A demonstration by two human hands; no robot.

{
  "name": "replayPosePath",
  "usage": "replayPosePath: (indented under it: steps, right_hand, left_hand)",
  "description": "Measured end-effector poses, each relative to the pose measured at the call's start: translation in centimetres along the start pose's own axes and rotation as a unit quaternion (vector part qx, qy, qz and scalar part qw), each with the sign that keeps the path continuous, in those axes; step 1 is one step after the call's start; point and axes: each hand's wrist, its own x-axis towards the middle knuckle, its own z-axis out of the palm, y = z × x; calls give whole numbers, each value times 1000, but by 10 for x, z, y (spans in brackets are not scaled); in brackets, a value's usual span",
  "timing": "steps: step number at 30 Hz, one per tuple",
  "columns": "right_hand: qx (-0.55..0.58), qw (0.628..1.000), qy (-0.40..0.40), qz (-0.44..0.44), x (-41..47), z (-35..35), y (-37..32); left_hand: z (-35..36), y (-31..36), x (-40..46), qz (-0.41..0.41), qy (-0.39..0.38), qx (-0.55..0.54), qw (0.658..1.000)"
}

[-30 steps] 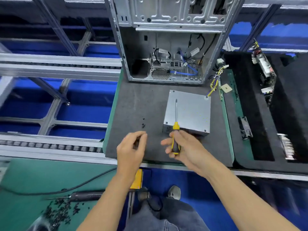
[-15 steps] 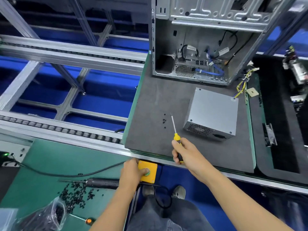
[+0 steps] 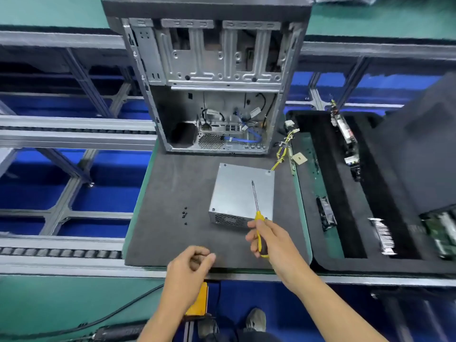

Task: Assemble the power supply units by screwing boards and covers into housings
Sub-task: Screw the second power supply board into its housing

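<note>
We list, on the grey foam counter (image 3: pixel 172 193):

Item one: a closed metal power supply unit (image 3: pixel 243 193), lying flat towards the right side of the counter, its vented face turned to the near edge. Yellow wires (image 3: pixel 281 154) trail from its far right corner towards the case.

Item two: an open computer case (image 3: pixel 212 95), standing at the far edge of the counter, its inside facing us, with blue and black cables visible low within.

Item three: a few small black screws (image 3: pixel 184 214), loose on the counter left of the power supply unit, apart from it.

Item four: a yellow-handled screwdriver (image 3: pixel 256 213), held in our right hand (image 3: pixel 274 243). That grip is curled around the handle just off the unit's near right corner; the shaft points away from us and shows over the unit's top cover. We cannot tell whether the tip touches the cover.

Item five: our left hand (image 3: pixel 190 270), at the near edge of the counter, fingers curled in with thumb meeting fingertips. We cannot tell whether that grip pinches anything.

Item six: a black tray (image 3: pixel 333 193) just right of the counter, holding circuit boards (image 3: pixel 345 134) and small parts.

Item seven: a yellow button box (image 3: pixel 198 302) below the near edge, partly behind the left wrist.
</note>
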Motion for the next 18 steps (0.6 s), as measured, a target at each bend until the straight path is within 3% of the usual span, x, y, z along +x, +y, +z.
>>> replayPosePath:
  steps: [3,8,13,18]
  right_hand:
    - [65,997,22,18,-3,-15,-6]
    - [176,982,49,41,-8,-36,-10]
    - [176,982,49,38,-12,-42,-11]
    - [114,993,39,16,-15,-41,-14]
  left_hand:
    - [12,33,6,3,-34,-100,994]
    - [40,64,12,-1,-79,-157,984]
    - [74,93,16,-20,-162,-173,971]
    - [89,107,26,-14,-174,-163,971]
